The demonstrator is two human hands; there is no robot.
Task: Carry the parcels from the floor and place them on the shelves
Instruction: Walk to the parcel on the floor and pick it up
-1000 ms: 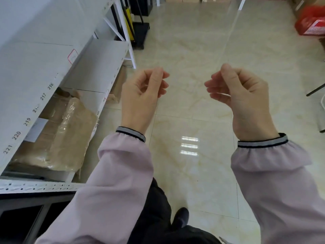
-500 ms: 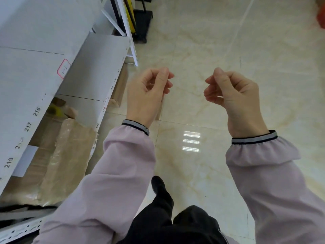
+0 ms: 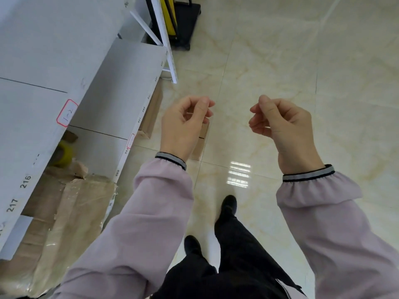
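My left hand [image 3: 183,124] and my right hand [image 3: 282,126] are raised side by side over the floor, fingers curled in against the thumbs, holding nothing. A small brown cardboard parcel [image 3: 200,145] lies on the floor tiles, mostly hidden behind my left hand. Another brown parcel [image 3: 151,117] sits on the floor under the edge of the white shelves [image 3: 121,87] at the left. A large taped brown parcel [image 3: 71,212] rests on a lower shelf at the bottom left.
A yellow tape roll [image 3: 63,154] sits on the shelf behind the taped parcel. A black trolley [image 3: 183,24] stands at the far end of the shelves. Glossy beige tile floor [image 3: 323,61] stretches to the right. My black shoes [image 3: 228,206] are below.
The view has tilted down and moved forward along the shelves. Both hands stay raised and curled. My feet have stepped forward, and the floor parcel shows behind my left hand.
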